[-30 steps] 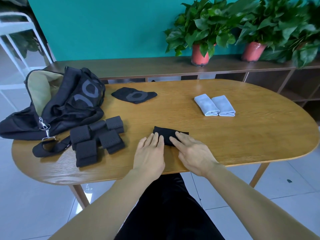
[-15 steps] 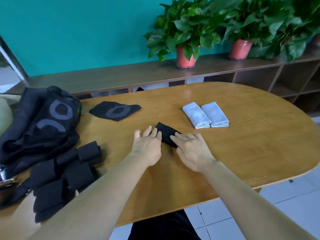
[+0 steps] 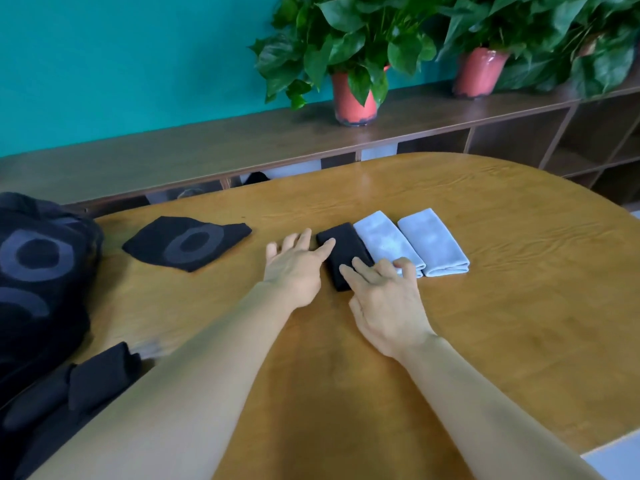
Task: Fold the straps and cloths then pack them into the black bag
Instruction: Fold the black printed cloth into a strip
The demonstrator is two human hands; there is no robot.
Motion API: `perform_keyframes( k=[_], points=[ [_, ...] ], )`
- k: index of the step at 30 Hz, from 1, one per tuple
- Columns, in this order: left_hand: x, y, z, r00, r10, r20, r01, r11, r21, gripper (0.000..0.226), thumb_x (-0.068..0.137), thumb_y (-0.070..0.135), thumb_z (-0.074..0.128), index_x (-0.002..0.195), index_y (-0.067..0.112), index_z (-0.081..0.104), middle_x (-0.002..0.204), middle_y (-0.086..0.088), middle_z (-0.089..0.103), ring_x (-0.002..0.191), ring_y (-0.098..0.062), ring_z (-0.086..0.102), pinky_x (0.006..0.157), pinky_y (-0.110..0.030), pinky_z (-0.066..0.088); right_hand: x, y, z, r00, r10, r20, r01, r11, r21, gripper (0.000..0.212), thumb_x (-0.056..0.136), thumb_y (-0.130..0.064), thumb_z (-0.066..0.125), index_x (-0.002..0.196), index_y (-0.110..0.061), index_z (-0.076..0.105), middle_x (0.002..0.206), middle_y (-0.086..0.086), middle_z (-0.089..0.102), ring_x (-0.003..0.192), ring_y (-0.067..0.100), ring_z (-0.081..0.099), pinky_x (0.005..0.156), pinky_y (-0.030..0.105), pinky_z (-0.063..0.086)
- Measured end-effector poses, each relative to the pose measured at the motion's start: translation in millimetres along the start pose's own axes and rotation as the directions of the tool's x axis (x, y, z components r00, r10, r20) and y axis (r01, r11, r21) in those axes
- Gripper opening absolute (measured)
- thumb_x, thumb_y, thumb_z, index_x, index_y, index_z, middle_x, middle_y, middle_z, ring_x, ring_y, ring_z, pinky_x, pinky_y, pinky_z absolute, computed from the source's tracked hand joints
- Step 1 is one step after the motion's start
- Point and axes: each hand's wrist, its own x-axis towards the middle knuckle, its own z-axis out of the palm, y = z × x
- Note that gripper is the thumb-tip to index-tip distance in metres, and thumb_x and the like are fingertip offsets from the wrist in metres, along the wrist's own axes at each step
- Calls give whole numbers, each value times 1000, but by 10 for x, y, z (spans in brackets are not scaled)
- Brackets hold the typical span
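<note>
One second ago the folded black cloth (image 3: 346, 252) lay near the front edge of the table (image 3: 519, 306), well apart from the two grey cloths (image 3: 384, 242). Now it lies farther in, its long side touching or just beside the left grey one, so the three folded pieces make one row. Both hands have pushed it there.

The left hand (image 3: 294, 270) is flat and released, with straight fingers; its forefinger touches the far left corner of the black cloth. The right hand (image 3: 386, 299) is also released and grips nothing: its fingers rest on the near end of the black cloth and reach over the near end of the left grey cloth.

For the task this probably means that the folding of this piece is finished and it is only being put in order with the others. Nothing of it is packed yet. The bag (image 3: 38, 268) lies at the left end of the table, well apart from the row. A patterned cloth (image 3: 188, 242) is between the bag and the hands and looks not fully folded. The folded straps (image 3: 100, 374) lie at the near left, beside the bag, partly hidden by the left arm.
</note>
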Motion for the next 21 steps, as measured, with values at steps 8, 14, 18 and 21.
perform_keyframes(
  k=[8,14,18,21],
  points=[
    [83,149,66,995,93,-38,-94,995,-41,83,88,-1,37,150,45,9,161,1,-4,146,-22,-1,115,-42,8,18,153,69,954,160,-255,-173,984,-30,25,72,-9,43,68,-16,67,66,-3,69,61,23,50,82,37,32],
    [-33,85,9,998,60,-27,-60,998,-14,92,85,-7,36,150,45,-2,161,1,-10,146,-23,0,116,-42,8,17,178,60,970,133,-205,-155,983,-95,26,72,-7,40,71,-14,65,65,-3,63,64,23,49,78,36,29],
    [-299,-195,-102,999,-6,-32,5,999,-33,95,83,-10,36,150,45,-5,161,1,-11,146,-24,2,117,-41,8,16,168,27,980,114,-166,-135,983,-124,31,72,-8,36,78,-12,67,74,0,66,69,25,52,75,37,28],
    [-513,-458,-196,997,-61,-57,59,998,-33,94,84,-11,36,150,45,-3,161,2,-9,145,-26,3,117,-42,8,60,24,-24,974,90,-207,-112,989,-94,40,74,-9,36,93,-8,71,92,4,71,78,28,58,75,39,32]
  ],
)
